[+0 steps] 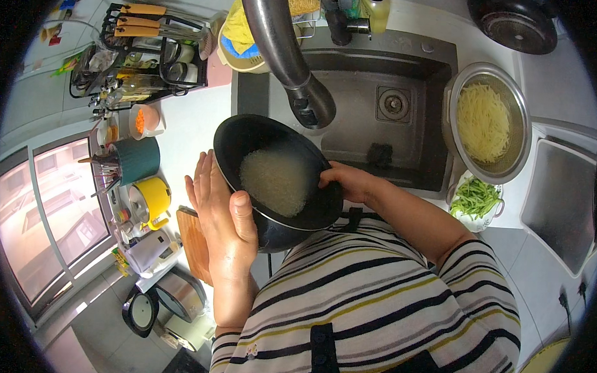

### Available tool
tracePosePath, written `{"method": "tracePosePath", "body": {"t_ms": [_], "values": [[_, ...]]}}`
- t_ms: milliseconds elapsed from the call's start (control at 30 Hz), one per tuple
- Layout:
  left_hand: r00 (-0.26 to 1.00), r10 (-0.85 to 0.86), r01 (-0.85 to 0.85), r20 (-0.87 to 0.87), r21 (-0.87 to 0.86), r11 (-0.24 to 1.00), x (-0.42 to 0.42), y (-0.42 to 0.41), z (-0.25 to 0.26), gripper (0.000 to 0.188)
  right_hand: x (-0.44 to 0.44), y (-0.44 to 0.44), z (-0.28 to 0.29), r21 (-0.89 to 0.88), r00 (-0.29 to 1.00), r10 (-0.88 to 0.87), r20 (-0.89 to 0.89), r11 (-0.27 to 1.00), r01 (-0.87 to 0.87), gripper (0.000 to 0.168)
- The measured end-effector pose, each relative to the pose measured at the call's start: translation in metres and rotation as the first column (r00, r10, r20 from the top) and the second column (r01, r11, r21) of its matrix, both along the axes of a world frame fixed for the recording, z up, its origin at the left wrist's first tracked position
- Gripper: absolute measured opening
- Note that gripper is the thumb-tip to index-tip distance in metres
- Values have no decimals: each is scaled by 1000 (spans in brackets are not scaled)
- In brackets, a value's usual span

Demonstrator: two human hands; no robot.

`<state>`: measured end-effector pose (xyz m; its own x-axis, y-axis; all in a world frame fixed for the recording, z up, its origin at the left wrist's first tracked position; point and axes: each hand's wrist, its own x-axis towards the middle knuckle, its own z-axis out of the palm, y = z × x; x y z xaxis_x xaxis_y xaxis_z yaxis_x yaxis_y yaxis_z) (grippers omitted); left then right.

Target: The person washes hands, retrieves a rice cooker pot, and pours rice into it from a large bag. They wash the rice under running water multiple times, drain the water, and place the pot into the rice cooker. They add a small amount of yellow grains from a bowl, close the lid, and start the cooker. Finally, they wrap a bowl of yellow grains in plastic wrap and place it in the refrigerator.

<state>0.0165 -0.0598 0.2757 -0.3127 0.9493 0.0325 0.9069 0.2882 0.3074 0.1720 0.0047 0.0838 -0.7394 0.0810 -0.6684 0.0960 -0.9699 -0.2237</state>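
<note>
A dark round pot [277, 240] is tilted in front of the striped shirt, with rice in cloudy water [275, 181] inside it. My right hand [350, 182] grips the pot's right rim, thumb over the edge. Against the pot's left side rests my left hand [223, 208], its palm flat, its fingers extended and its thumb apart. The black faucet [306, 98] hangs just beyond the pot's far rim, and no stream of water shows from it. Behind lies the dark sink [349, 134], with a drain [394, 104] and a small dark object [379, 155] on its floor.
Right of the sink, a metal colander [520, 125] holds pale shredded strips, beside a bowl [474, 224] of cut green vegetables. A wooden cutting board [193, 237], a yellow appliance [152, 199] and a knife rack [184, 79] stand left. A black pan [513, 26] sits at the far right.
</note>
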Motion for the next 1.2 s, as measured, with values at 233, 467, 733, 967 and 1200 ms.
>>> {"method": "tracePosePath", "body": {"t_ms": [233, 467, 733, 967, 1200], "values": [[1000, 2, -2, -1, -2, 1000, 1, 2, 0, 84, -2, -4, -16, -3, 997, -2, -72, 1000, 2, 43], [1000, 1, -1, -15, -2, 1000, -1, 1, -1, 84, -2, -5, -16, -15, 999, -11, -52, 1000, 11, 37], [1000, 1, -2, -26, -15, 1000, 1, 2, 1, 83, -4, -3, -15, -43, 991, -6, -136, 999, 0, 42], [999, -7, 6, -51, -28, 1000, 2, 4, 4, 83, -8, -11, -32, -101, 997, -22, -73, 995, 15, 47], [997, -21, 18, -69, -33, 999, 4, 5, 7, 81, -9, -11, -31, -86, 995, 9, -103, 996, -17, 48]]}}
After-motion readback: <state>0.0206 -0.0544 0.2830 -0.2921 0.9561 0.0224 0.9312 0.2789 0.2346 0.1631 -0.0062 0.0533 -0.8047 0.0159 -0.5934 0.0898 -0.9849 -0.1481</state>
